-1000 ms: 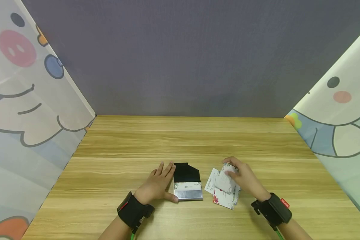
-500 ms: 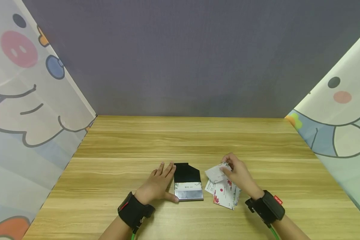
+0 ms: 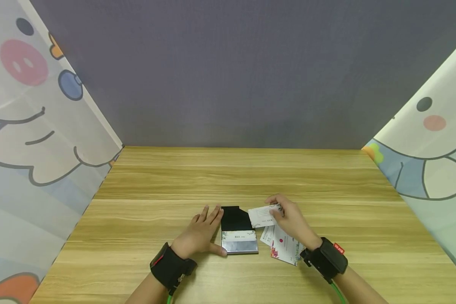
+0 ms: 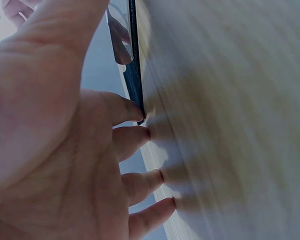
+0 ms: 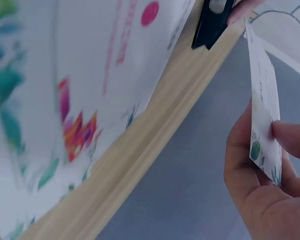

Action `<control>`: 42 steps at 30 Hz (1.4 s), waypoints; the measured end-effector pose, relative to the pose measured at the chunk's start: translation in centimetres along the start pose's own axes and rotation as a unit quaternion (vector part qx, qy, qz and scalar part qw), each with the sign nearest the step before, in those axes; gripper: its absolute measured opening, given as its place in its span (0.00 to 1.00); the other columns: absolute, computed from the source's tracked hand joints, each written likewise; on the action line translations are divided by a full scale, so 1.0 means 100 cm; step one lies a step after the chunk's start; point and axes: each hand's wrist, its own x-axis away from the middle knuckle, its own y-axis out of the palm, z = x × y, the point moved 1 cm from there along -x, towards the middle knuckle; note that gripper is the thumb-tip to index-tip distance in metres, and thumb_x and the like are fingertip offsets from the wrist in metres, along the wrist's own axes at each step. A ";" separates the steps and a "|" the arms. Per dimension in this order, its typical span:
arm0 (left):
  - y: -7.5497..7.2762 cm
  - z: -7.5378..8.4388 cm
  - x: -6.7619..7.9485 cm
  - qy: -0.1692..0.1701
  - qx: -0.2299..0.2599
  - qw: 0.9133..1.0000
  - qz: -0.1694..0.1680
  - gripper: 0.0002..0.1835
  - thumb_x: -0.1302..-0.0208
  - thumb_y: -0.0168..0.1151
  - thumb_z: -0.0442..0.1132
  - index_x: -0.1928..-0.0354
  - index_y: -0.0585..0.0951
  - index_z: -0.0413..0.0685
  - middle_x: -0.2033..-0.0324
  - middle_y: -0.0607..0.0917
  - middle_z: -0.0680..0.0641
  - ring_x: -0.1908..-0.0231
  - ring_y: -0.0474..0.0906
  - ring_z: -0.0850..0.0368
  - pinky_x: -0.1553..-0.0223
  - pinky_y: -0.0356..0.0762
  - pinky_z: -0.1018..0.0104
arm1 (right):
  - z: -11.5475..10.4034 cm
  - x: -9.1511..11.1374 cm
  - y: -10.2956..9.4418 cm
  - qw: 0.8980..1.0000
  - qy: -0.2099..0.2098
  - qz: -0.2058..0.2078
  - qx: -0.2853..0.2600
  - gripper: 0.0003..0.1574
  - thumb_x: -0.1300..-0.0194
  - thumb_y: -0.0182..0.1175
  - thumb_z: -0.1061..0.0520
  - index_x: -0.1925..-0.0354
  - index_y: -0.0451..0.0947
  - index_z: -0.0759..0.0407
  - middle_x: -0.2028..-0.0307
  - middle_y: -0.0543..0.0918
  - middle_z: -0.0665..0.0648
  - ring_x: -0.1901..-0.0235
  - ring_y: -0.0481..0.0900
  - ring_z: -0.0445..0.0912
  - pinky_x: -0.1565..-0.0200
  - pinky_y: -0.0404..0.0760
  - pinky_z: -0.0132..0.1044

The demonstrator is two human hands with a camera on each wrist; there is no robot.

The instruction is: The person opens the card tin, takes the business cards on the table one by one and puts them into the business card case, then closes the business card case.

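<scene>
My left hand (image 3: 198, 234) lies with fingers spread along the left side of a business card case (image 3: 240, 247), thumb at its near corner and fingertips at its far one. The case lies with its black flap (image 3: 235, 219) folded back, and a white card (image 3: 229, 236) shows inside the silver pocket. Between thumb and fingers, my right hand (image 3: 293, 219) pinches a white business card (image 3: 261, 216) with leaf-patterned corners. In the head view this card overlaps the flap's right edge. The right wrist view shows the held card (image 5: 264, 107) raised and tilted.
Several loose cards (image 3: 286, 249) lie overlapping right of the case, one with red flowers and a red dot. All of it rests on a wood-grain table (image 3: 175, 177). A grey panel (image 3: 235, 76) rises behind, with cartoon-printed sheets (image 3: 42, 143) at both sides.
My right hand has lifted a card off the loose pile and carried it left to the case, turning it. The left hand and the case have stayed in place.
</scene>
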 end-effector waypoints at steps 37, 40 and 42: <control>0.000 0.001 -0.001 -0.007 0.001 1.000 0.000 0.61 0.61 0.61 0.69 0.31 0.51 0.38 0.30 0.50 0.37 0.34 0.41 0.33 0.39 0.55 0.38 | -0.019 -0.004 0.042 0.992 -0.007 -0.102 -0.070 0.08 0.42 0.56 0.68 0.64 0.75 0.58 0.66 0.82 0.55 0.66 0.77 0.44 0.65 0.81 0.44; -0.001 0.002 0.000 -0.007 0.002 1.000 0.000 0.61 0.61 0.61 0.68 0.31 0.51 0.38 0.30 0.50 0.37 0.34 0.41 0.33 0.39 0.55 0.37 | -0.017 -0.003 0.044 0.992 -0.002 -0.111 -0.063 0.09 0.41 0.56 0.68 0.64 0.75 0.57 0.66 0.81 0.54 0.66 0.77 0.42 0.66 0.80 0.42; -0.001 0.002 0.000 -0.007 0.004 1.000 0.001 0.61 0.61 0.62 0.68 0.31 0.51 0.38 0.30 0.50 0.37 0.34 0.41 0.33 0.39 0.55 0.37 | -0.015 -0.003 0.046 0.992 -0.001 -0.115 -0.058 0.09 0.41 0.56 0.68 0.63 0.74 0.56 0.66 0.81 0.54 0.66 0.77 0.42 0.67 0.79 0.41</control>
